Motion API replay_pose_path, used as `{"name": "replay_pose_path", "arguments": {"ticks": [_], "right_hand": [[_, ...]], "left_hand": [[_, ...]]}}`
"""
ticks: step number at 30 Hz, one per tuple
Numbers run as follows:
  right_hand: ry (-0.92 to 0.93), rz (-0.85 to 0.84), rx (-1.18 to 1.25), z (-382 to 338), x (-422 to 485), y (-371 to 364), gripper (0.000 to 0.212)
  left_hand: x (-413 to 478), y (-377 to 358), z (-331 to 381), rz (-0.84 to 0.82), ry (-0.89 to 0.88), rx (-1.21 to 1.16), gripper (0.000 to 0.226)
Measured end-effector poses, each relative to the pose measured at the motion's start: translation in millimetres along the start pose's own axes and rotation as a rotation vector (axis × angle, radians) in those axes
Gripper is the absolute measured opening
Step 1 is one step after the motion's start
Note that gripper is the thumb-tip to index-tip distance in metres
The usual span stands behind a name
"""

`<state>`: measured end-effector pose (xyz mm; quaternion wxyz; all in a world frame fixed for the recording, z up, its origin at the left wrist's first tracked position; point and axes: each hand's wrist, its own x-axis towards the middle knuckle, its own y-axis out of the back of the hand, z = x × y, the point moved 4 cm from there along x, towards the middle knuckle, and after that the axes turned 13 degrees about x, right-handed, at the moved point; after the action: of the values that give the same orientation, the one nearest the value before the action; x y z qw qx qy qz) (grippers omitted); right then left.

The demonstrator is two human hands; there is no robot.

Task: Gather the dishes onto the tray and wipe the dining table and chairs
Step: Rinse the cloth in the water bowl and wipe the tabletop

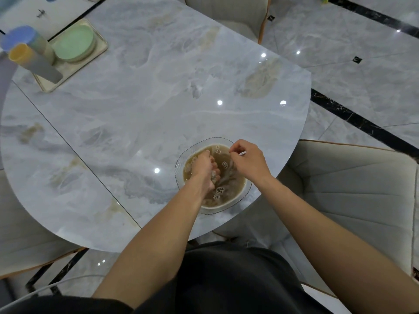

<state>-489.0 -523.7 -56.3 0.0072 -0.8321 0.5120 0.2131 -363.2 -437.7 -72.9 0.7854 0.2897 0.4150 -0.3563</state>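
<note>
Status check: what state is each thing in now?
Clear glass bowl: upright, holds murky brown bubbly water.
Pale wet cloth: in the water, gripped by left hand.
Right hand: fingers curled over bowl, grip unclear.
Beige rectangular tray: loaded with green plates and cups.
Grey marble table: brown smears.

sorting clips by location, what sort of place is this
Most likely a home dining area: a large marble-look table, padded chairs drawn up around it, and a tray holding a green plate and cups. The left hand and right hand appear to grip a cloth in a bowl of murky water.
</note>
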Motion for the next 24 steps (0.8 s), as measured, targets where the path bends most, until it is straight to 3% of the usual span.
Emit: {"name": "replay_pose_path", "arguments": {"ticks": [12, 16, 19, 24], "right_hand": [[-0.006, 0.019, 0.028, -3, 0, 0, 0.009], [-0.019, 0.033, 0.04, -4, 3, 2, 0.011], [-0.018, 0.042, 0.058, -5, 3, 4, 0.012], [-0.025, 0.054, 0.075, -6, 4, 7, 0.013]], "left_hand": [[-1, 0, 7, 0.015, -0.033, -0.003, 0.042], [2, 4, 9, -0.155, -0.059, -0.013, 0.045], [-3, 8, 13, -0.312, -0.118, -0.035, 0.012], [-1, 19, 8, -0.43, -0.182, -0.065, 0.017]]}}
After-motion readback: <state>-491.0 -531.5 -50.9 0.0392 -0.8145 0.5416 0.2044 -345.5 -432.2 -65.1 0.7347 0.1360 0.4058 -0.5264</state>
